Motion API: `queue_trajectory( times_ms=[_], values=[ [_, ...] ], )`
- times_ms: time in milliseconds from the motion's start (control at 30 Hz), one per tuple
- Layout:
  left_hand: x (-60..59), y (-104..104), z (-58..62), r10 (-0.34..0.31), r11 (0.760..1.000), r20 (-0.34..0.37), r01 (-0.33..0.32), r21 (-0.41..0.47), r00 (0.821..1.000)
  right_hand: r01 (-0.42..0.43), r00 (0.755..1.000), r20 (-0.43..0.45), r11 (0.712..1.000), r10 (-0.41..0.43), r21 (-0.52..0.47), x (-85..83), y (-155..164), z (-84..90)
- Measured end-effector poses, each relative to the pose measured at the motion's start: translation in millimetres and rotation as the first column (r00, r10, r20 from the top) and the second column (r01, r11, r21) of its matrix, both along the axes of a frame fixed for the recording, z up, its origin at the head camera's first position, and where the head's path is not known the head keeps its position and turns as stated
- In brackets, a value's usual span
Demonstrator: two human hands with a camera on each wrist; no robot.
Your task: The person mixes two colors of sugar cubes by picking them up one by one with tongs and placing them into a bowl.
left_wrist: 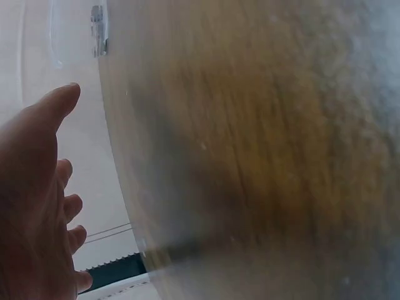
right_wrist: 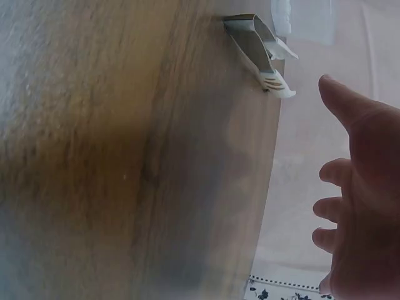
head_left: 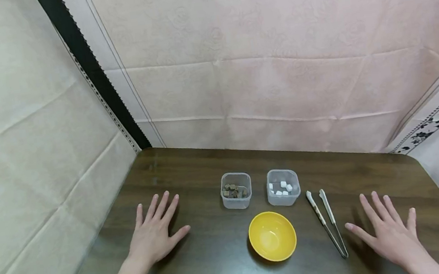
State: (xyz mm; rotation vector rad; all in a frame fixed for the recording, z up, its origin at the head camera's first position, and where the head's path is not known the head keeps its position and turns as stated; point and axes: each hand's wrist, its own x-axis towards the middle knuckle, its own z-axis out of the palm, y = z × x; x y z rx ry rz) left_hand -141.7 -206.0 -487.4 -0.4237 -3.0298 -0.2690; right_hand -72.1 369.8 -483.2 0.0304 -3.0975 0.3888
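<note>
**Open lanes around a tight middle cluster**

Bare wood on the surface (head_left: 190, 168) behind the two tubs, wide enough for a pass along the cloth backdrop (head_left: 275, 55). Blocked centre: brown-cube tub (head_left: 236, 190) and white-cube tub (head_left: 283, 187) side by side with a narrow gap between, yellow bowl (head_left: 272, 235) just in front of both. Tongs (head_left: 327, 222) lying lengthwise just right of the bowl, barring a low sideways sweep from the right hand (head_left: 388, 235). Free strip between the left hand (head_left: 153, 236) and the bowl, clear down to the near edge. Cloth walls closing off the left, rear and right sides; entry from above or from the near edge only.
</note>
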Motion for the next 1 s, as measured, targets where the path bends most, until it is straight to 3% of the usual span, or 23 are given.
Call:
queue_trajectory(
  times_ms=[400, 1000],
  values=[
    [-11.8, 13.1, 6.4, -0.078, 0.997, -0.016, 0.077, -0.020, 0.997, -0.041, 0.998, 0.051, 0.999, 0.040, 0.034, -11.1, -22.4, 1.3],
    [-33.1, 34.4, 17.5, -0.191, 0.981, -0.012, 0.191, -0.045, 0.981, -0.099, 0.995, -0.016, 0.992, 0.101, 0.080, -12.4, -42.4, -6.0]
  ],
)
